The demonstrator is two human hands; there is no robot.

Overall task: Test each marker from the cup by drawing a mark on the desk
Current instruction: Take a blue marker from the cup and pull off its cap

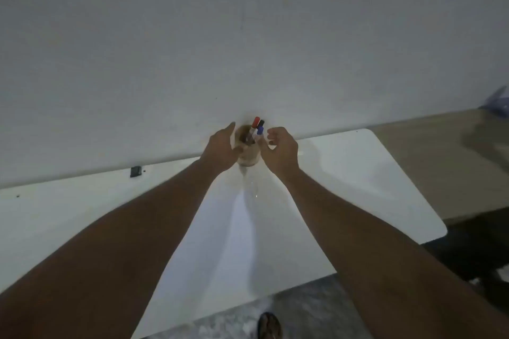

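Three markers (pixel 256 129) in cup (pixel 248 150); left hand (pixel 221 150) steadies it, fingers apart; right hand (pixel 281 150) loosely curled, empty; careless pull risks tipping.

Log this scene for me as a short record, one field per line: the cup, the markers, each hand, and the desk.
cup: brown cup at the desk's far edge by the wall
markers: three in the cup, capped red, black and blue
left hand: left hand open, against the cup's side
right hand: right hand fingers curled beside the markers, holding nothing
desk: white desk, no marks visible
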